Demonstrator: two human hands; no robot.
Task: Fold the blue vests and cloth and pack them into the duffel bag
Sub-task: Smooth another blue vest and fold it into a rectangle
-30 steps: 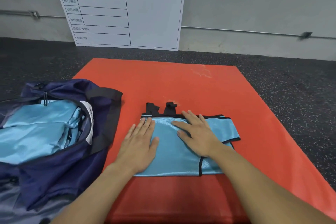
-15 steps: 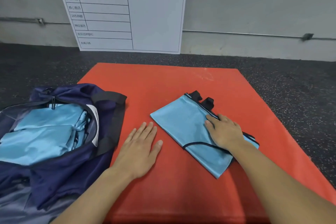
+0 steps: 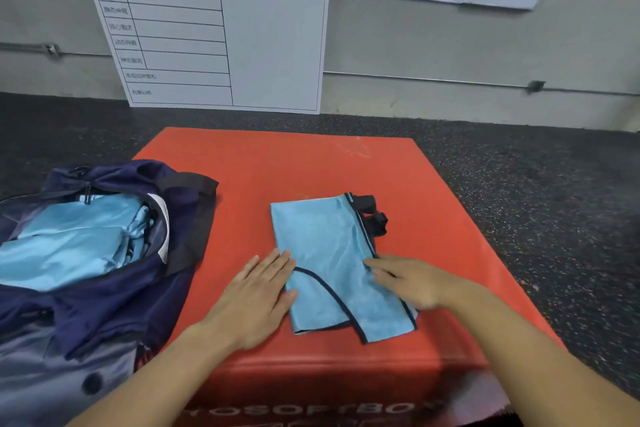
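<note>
A folded light-blue vest (image 3: 329,253) with black trim and black straps lies lengthwise on the red mat (image 3: 277,166). My left hand (image 3: 256,291) lies flat on the mat, its fingertips touching the vest's left edge. My right hand (image 3: 412,281) rests flat on the vest's right edge, fingers straight. At the left an open navy duffel bag (image 3: 104,295) holds several folded light-blue pieces (image 3: 69,246).
A white schedule board (image 3: 214,35) with a green header leans against the grey wall behind the mat. Dark speckled floor (image 3: 536,191) surrounds the mat. The mat's front edge drops off close to me.
The vest has been turned from crosswise to lengthwise, straps now at the far right. My left hand came off it and now touches its left edge; my right hand stayed on it.
</note>
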